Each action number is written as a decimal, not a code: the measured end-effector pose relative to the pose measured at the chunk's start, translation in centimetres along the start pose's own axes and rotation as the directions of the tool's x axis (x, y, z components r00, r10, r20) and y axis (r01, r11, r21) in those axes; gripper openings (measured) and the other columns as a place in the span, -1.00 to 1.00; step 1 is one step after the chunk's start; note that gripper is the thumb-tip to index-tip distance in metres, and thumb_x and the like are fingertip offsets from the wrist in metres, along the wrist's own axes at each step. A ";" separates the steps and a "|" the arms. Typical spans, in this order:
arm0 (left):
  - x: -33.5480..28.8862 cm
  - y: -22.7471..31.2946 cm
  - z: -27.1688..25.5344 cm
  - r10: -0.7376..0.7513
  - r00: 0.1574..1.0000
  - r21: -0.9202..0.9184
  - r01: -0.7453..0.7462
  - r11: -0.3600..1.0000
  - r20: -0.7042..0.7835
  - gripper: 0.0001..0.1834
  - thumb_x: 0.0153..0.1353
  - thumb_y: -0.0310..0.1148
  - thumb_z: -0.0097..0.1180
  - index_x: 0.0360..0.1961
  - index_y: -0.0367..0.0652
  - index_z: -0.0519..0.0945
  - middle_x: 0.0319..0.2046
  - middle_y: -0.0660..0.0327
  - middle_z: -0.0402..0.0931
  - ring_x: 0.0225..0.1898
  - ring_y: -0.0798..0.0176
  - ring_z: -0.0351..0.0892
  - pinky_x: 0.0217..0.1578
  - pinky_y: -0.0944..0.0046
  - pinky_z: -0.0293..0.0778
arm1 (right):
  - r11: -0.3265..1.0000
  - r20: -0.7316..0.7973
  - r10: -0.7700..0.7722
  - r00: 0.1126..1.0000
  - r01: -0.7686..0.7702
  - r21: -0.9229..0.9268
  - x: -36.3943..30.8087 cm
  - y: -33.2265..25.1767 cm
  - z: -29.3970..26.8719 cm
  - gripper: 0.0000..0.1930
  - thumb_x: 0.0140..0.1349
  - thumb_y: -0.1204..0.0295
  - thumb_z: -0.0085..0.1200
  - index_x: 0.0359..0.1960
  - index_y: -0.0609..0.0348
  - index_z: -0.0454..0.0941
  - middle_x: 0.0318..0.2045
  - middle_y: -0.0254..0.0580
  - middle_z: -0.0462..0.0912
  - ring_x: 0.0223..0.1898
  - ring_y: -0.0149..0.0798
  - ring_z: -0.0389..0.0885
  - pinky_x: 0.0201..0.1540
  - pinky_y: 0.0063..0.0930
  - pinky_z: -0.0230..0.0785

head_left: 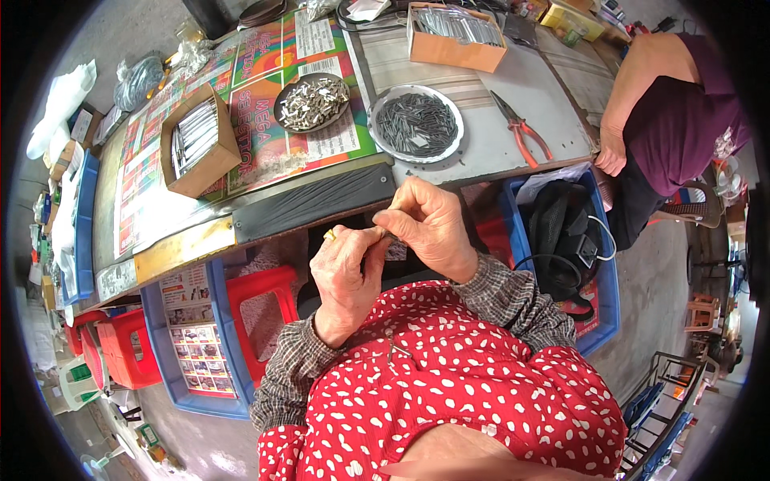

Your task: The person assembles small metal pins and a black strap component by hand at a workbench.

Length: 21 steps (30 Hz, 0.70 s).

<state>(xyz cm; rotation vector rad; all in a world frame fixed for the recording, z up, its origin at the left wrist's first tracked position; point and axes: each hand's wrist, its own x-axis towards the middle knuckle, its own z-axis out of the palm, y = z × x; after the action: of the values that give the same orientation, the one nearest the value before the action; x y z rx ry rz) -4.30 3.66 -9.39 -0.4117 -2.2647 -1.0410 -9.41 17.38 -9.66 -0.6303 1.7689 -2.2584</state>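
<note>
Just off the table's front edge, above my lap, my left hand [346, 271] and my right hand [434, 228] meet at the fingertips. Both are closed in a pinch, and whatever lies between them is too small and hidden to name. Beyond them on the table stands a white round dish [375, 135] of slim dark grey pieces [417, 122]. To its left, a dark bowl [281, 122] holds small silvery metal pieces [314, 103]. Pliers with red handles [525, 143] lie to the right of the dish, jaws pointing away from me.
An open cardboard box [210, 170] of thin silvery rods sits at left; another cardboard box [457, 53] of rods is at the back. A blue crate [603, 309] with a black bag [561, 220] stands right. Beside it is another person's hand [611, 152]. Red stools [257, 293] stand left.
</note>
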 end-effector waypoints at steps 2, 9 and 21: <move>0.0 0.0 0.2 0.004 1.000 -0.008 -0.004 1.000 -0.026 -0.80 -0.14 -0.62 0.26 -0.45 -0.23 0.52 -0.59 0.13 0.48 -0.60 0.10 0.44 -0.55 0.25 0.35 | 0.980 -0.087 -0.139 0.986 0.125 -0.154 0.1 0.4 0.3 -0.85 0.18 0.47 0.13 -0.45 0.23 0.42 -0.59 -0.42 0.51 -0.64 -0.66 0.35 -0.64 -0.78 0.18; -0.6 -0.3 -0.4 -0.315 0.924 -0.341 0.373 0.863 0.216 -0.81 -0.11 -0.61 0.27 -0.45 -0.23 0.51 -0.60 0.15 0.48 -0.61 0.19 0.45 -0.55 0.30 0.34 | 0.984 0.141 0.136 0.981 -0.150 0.095 0.3 -1.2 -1.4 -0.83 0.19 0.45 0.13 -0.48 0.22 0.41 -0.62 -0.42 0.49 -0.65 -0.66 0.36 -0.67 -0.78 0.16; -0.4 -0.4 -0.1 -0.327 0.922 -0.311 0.379 0.872 0.206 -0.89 0.02 -0.60 0.21 -0.41 -0.31 0.53 -0.58 0.20 0.53 -0.57 0.41 0.49 -0.51 0.44 0.39 | 0.985 0.069 0.122 0.990 -0.129 0.110 0.2 -1.6 -0.7 -0.82 0.17 0.46 0.15 -0.48 0.22 0.39 -0.58 -0.40 0.49 -0.63 -0.65 0.35 -0.64 -0.76 0.17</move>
<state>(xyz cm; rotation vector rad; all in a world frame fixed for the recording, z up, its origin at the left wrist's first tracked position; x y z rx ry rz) -4.18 3.30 -9.83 -0.2191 -2.3423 -1.6628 -9.75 18.34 -8.17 -0.5445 1.5903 -2.2117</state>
